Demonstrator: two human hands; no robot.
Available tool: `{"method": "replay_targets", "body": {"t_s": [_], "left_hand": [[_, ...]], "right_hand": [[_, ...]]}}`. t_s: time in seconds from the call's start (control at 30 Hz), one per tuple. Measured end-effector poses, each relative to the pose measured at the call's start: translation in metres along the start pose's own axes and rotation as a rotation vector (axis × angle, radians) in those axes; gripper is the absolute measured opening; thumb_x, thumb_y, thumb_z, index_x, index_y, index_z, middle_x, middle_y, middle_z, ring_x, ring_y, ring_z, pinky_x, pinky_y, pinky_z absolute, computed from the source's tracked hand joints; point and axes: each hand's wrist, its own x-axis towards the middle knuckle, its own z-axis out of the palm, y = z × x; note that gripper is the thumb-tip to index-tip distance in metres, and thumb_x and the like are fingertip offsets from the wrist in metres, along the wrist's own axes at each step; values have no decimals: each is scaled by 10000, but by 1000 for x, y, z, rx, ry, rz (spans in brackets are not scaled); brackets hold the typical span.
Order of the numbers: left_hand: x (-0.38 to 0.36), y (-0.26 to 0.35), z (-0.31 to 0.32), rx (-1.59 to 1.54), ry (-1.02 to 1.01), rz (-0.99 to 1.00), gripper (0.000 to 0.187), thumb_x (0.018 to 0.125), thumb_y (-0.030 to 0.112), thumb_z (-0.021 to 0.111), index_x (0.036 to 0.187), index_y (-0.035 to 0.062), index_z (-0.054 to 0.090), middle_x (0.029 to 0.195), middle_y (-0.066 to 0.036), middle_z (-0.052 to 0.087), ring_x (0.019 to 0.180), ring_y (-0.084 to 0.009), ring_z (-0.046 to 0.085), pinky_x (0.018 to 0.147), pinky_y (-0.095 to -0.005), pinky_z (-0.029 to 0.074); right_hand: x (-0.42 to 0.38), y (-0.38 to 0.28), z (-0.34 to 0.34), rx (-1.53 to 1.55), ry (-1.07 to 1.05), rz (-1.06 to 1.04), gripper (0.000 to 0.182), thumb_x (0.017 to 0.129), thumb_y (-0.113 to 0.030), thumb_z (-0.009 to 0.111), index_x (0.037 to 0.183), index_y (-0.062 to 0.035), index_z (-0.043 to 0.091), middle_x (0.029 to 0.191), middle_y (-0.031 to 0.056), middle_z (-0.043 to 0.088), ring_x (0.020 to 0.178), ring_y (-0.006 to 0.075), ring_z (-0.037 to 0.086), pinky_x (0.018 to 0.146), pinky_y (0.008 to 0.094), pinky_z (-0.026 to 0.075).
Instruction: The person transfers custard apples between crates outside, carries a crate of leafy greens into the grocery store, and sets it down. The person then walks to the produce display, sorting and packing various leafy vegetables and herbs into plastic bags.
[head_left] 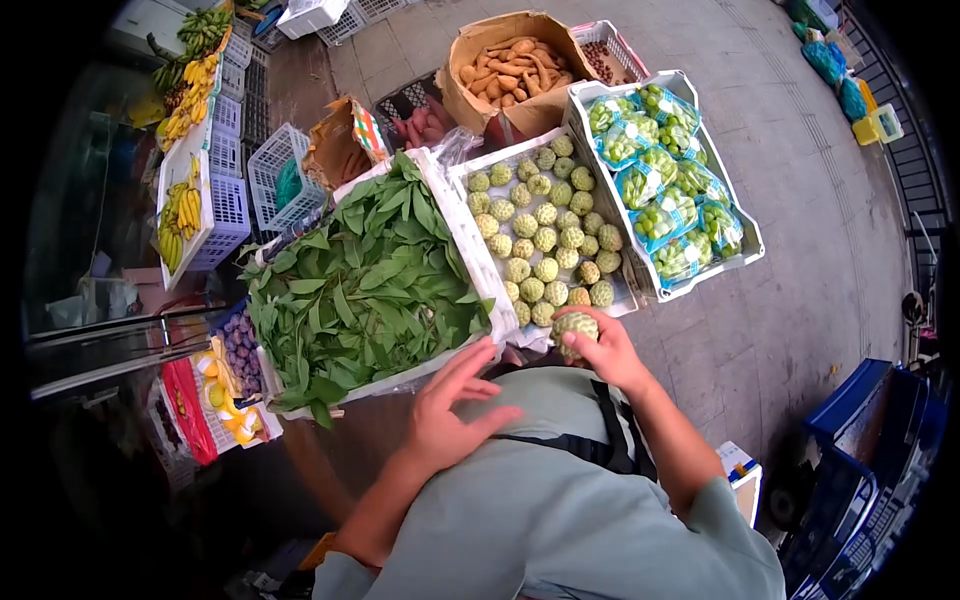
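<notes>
My right hand (612,355) is closed around a bumpy, pale green custard apple (575,333), held up in front of my waist. Many more custard apples (545,239) lie in a shallow white box (483,249) just beyond it. Fingers apart and with nothing in it, my left hand (455,405) is near the front right corner of a white foam box (470,257). Green leaves (370,290) heap over that box and hide whatever lies beneath them.
Bagged green fruit fills a white crate (755,247) on the right. Behind stands a cardboard box (462,105) of long brown roots. Bananas (181,212) and purple crates (229,208) line the left. A blue cart (850,470) stands at lower right on the pavement.
</notes>
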Motion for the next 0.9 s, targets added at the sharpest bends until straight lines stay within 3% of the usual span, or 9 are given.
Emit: {"method": "replay_targets", "body": {"t_s": [0.07,0.17,0.27,0.3,0.47,0.6,0.73,0.8,0.9], "left_hand": [[-11,-14,-4,-56,43,-61,614,824,-23,750,1385,-14,503,1281,-132,632,1006,-154,658,878,-279,535],[-21,-14,3,-97,180,-184,485,881,-11,683,1344,-25,538,1262,-131,643,977,-138,661,873,-267,527],[-31,-13,16,-11,200,-207,464,877,-22,682,1324,-22,556,1243,-131,652,968,-139,665,877,-269,526],[-34,-13,20,-7,213,-218,464,877,-22,682,1324,-22,556,1243,-131,652,968,-139,665,877,-269,526],[-53,-11,29,29,358,-258,418,882,-41,666,1290,-22,580,1213,-131,659,965,-155,677,866,-284,532],[-84,-17,3,96,712,-236,387,870,-51,674,1250,-23,608,1198,-144,652,937,-168,687,818,-273,547],[-108,-28,-69,136,1138,-84,318,942,-7,622,1255,-50,582,1151,-104,647,948,-123,638,818,-260,546],[-119,-37,-116,36,1310,-116,312,965,44,612,1263,-42,574,1154,-95,648,1022,-126,616,886,-278,521],[-131,-86,-216,-19,1290,-225,347,975,161,629,1281,3,587,1201,-73,642,1069,-136,600,901,-285,490]], "right_hand": [[36,38,-39,-539,322,-95,489,828,-308,779,1192,-20,621,943,104,692,809,243,671,778,352,546],[77,76,-73,-886,526,-97,597,778,-334,800,1242,-32,578,1024,177,666,912,358,669,824,415,542],[111,111,-96,-1058,416,-235,661,763,-322,803,1308,-73,523,1152,221,610,1031,416,620,864,451,518],[121,114,-99,-1110,323,-176,698,748,-295,796,1341,-96,486,1285,185,544,1156,370,567,928,455,490],[165,136,-100,-1453,237,-291,562,781,-241,755,1289,-114,553,1338,85,536,1256,311,489,1017,468,410],[177,127,-89,-1167,314,-548,349,818,-187,731,1138,-71,653,1189,129,632,1140,342,568,943,453,455],[150,49,-45,-473,236,-317,293,945,-229,671,1148,-19,643,989,98,678,892,188,649,764,303,512],[138,6,-23,-412,197,-306,325,986,-278,629,1159,-3,637,987,46,663,888,110,621,755,252,493],[140,-51,31,-331,97,-338,360,1002,-326,602,1169,-9,637,967,31,665,886,102,613,734,248,481]]}}
